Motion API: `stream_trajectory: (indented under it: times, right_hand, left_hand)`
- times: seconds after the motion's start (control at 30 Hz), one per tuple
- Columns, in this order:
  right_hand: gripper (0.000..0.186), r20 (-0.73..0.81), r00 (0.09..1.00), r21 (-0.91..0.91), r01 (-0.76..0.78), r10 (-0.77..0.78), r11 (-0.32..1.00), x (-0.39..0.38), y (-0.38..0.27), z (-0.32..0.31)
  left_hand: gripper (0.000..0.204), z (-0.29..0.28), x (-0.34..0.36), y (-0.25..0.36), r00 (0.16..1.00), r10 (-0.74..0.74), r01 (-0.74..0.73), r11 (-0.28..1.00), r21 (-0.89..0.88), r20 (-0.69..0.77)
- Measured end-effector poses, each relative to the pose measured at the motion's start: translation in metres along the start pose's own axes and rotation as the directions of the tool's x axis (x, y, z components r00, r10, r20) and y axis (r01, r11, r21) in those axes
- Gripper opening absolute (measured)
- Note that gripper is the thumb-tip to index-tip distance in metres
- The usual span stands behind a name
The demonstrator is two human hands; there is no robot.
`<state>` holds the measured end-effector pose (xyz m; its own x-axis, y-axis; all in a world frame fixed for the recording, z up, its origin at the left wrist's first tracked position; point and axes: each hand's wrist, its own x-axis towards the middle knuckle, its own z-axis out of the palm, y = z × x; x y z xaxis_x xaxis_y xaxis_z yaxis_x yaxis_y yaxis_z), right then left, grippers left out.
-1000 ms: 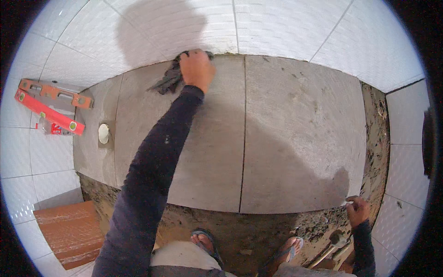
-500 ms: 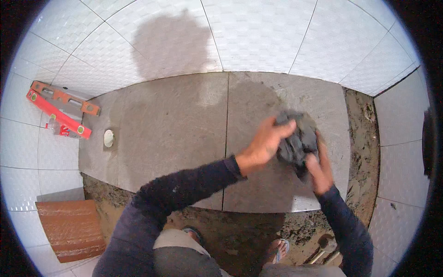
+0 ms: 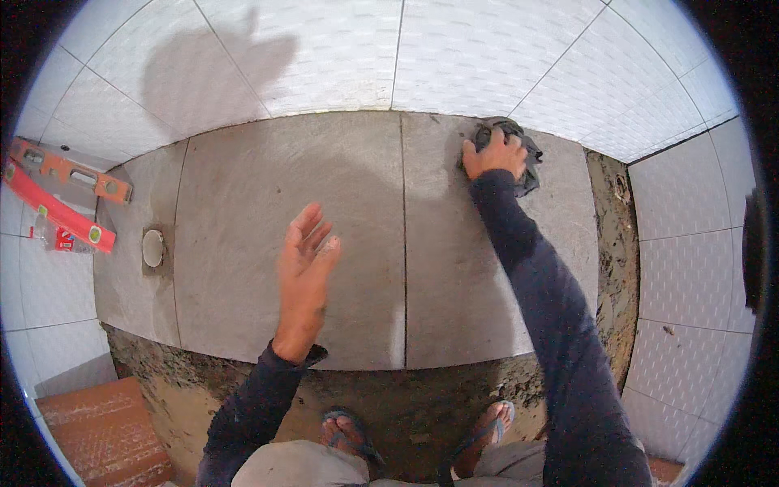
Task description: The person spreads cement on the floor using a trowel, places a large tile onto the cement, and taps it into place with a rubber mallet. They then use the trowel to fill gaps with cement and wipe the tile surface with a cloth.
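Note:
A crumpled dark cloth point(image 3: 527, 166) lies pressed on the grey floor tile point(image 3: 471, 268), close to the back wall. On top of it rests my right hand point(image 3: 499, 154), its fingers curled over the fabric and gripping it. My left hand point(image 3: 305, 272) hovers above the tile to the left of the joint, with fingers apart and nothing in it. A second large grey tile point(image 3: 235, 284) spreads beneath that hand. Set in the narrower tile strip at the left is a round white drain or pipe opening point(image 3: 152, 247).
An orange spirit level point(image 3: 73, 172) and a red one point(image 3: 61, 209) lean at the left wall beside a clear plastic bottle point(image 3: 65, 238). A brown tile point(image 3: 105, 430) lies lower left. Wet mortar point(image 3: 614, 235) borders the tiles on the right and near side. White tiled walls surround the floor.
My hands have parted. The right hand has carried the cloth from midair to the tile by the back wall; the left has let go and swung left.

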<state>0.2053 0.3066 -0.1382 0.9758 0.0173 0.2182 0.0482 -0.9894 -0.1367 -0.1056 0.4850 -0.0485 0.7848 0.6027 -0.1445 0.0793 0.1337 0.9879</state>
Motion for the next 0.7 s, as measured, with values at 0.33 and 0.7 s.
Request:
stream_trajectory:
  times: [0.33,0.7]
  right_hand:
    - [0.046,0.225,0.948,0.730,-0.011,-0.226,0.683,-0.021,-0.073,-0.030]
    - [0.039,0.156,0.873,0.455,0.353,-0.463,0.818,-0.034,-0.142,0.005]
  left_hand:
    - [0.054,-0.049,-0.001,-0.014,0.996,0.011,-0.012,1.000,-0.009,-0.093]
    - [0.052,-0.063,-0.010,-0.008,0.987,0.050,-0.053,0.998,-0.014,-0.151]
